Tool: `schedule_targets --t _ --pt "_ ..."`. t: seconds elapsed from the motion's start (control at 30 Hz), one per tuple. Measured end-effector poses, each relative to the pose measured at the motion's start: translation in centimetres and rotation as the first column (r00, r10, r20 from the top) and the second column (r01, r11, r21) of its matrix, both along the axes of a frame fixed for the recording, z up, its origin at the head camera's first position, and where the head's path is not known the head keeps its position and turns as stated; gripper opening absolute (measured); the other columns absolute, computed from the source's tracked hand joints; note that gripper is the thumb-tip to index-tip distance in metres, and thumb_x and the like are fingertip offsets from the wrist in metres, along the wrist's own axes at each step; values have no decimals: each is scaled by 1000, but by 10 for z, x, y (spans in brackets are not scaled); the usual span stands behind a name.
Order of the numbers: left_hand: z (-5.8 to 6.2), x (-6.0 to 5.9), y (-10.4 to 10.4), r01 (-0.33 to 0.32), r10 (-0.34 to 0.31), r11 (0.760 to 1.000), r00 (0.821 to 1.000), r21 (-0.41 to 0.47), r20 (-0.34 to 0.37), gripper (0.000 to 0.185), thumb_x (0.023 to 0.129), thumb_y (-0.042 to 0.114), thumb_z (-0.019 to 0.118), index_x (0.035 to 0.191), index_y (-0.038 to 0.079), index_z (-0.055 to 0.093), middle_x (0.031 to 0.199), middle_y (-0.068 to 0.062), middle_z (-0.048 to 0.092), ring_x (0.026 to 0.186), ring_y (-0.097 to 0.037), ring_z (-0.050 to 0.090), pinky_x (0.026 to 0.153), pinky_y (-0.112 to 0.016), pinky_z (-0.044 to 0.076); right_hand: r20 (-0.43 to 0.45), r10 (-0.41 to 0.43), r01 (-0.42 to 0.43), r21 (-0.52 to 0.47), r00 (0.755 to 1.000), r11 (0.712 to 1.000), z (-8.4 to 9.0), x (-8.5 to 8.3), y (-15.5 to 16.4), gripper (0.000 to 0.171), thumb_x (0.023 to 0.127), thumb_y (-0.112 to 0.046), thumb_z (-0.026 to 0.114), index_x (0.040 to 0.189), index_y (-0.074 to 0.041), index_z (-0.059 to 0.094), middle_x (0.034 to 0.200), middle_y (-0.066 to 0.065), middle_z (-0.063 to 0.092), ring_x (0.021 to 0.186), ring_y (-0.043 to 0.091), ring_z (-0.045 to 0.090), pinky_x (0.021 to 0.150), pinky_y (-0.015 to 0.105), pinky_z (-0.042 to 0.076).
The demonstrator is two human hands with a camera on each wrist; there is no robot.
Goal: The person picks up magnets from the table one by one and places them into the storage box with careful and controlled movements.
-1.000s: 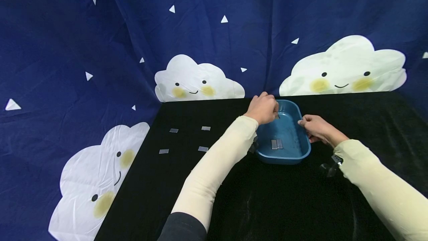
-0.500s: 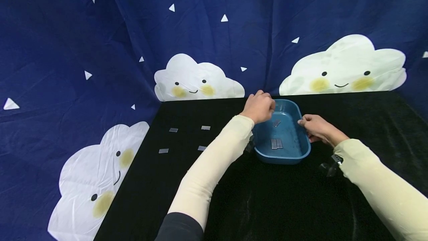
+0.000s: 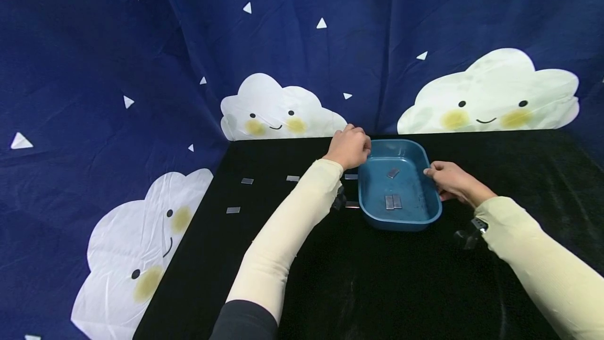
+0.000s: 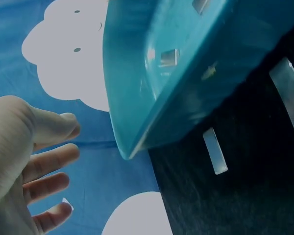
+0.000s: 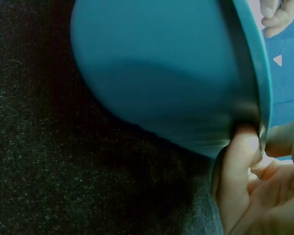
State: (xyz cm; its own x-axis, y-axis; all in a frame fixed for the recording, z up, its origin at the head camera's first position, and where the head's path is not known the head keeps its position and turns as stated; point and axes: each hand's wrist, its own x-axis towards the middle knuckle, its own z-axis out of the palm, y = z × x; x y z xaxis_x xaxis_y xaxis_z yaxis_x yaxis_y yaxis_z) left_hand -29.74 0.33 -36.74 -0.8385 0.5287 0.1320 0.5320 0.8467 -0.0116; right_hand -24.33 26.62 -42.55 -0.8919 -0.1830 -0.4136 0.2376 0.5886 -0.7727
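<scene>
A blue plastic basin (image 3: 401,226) stands on the black table, with several small flat metallic rectangles in it. Two of them, a left rectangle (image 3: 389,202) and a right rectangle (image 3: 397,201), lie side by side near its front; a tilted rectangle (image 3: 394,172) lies farther back. My right hand (image 3: 455,180) pinches the basin's right rim, thumb outside the wall in the right wrist view. Just off the left rim is my left hand (image 3: 350,147). In the left wrist view this left hand (image 4: 34,166) holds nothing, its fingers apart and loosely bent.
More metallic rectangles lie on the table: a far-left one (image 3: 247,181), a nearer one (image 3: 233,210), another (image 3: 292,178) beside the left forearm, and two close to the basin's left wall, one behind (image 3: 351,176) and one in front (image 3: 352,204). A blue cloud-print curtain (image 3: 283,25) hangs behind.
My left hand has let go of a metallic rectangle inside the basin and moved left, out over the rim. Two table rectangles left of the basin now show. My right hand stays at the rim.
</scene>
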Motion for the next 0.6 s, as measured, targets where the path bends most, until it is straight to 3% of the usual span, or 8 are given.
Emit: schedule_targets --t 0.6 --pt "-6 -6 -30 -42 42 999 999 -3 15 18 96 26 59 99 24 77 107 4 69 107 -19 57 90 -40 50 0 -4 4 -9 1000 1000 1 1 0 24 106 -28 32 93 -10 42 76 -1 46 68 16 56 63 28 53"
